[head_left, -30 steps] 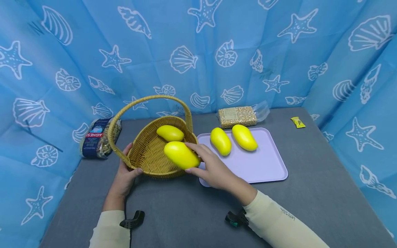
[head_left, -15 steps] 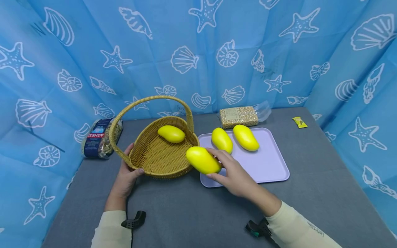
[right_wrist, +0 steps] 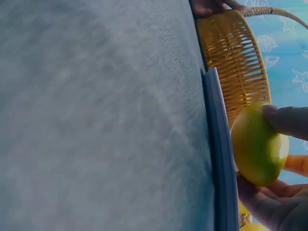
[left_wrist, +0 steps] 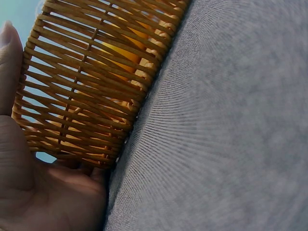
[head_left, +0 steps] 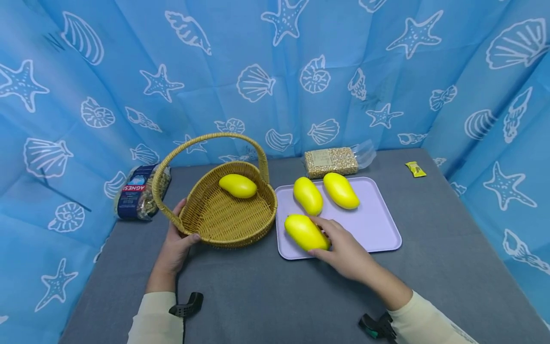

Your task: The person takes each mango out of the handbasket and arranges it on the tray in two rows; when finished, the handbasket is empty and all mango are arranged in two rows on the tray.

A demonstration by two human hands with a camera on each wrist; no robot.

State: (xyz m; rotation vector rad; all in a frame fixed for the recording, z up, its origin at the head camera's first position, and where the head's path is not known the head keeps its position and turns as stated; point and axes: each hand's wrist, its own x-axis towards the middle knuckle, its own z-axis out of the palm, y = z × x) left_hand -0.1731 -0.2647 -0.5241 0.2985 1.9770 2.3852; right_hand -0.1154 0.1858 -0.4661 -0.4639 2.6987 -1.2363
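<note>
My right hand [head_left: 345, 251] grips a yellow mango [head_left: 307, 232] low over the front left of the lilac tray [head_left: 374, 234]; whether the fruit touches the tray I cannot tell. In the right wrist view, thumb and fingers curl round this mango [right_wrist: 257, 144]. My left hand [head_left: 174, 248] holds the left side of the wicker basket [head_left: 227, 224], thumb over its rim and fingers partly hidden behind the wall. One mango [head_left: 237, 186] lies inside the basket toward the back. Two others, a left mango [head_left: 308, 196] and a right mango [head_left: 341, 190], rest on the tray's back part.
Behind the tray lies a clear bag of pale grains [head_left: 331, 161]. A pasta bag [head_left: 137, 192] with a blue label stands left of the basket. A small yellow packet [head_left: 415, 169] lies at the far right. A blue curtain [head_left: 215, 81] hangs behind the grey table [head_left: 258, 301].
The right hand has carried its mango from over the basket rightward and down to the tray's front left. My left hand has kept its hold on the basket, which stays in place.
</note>
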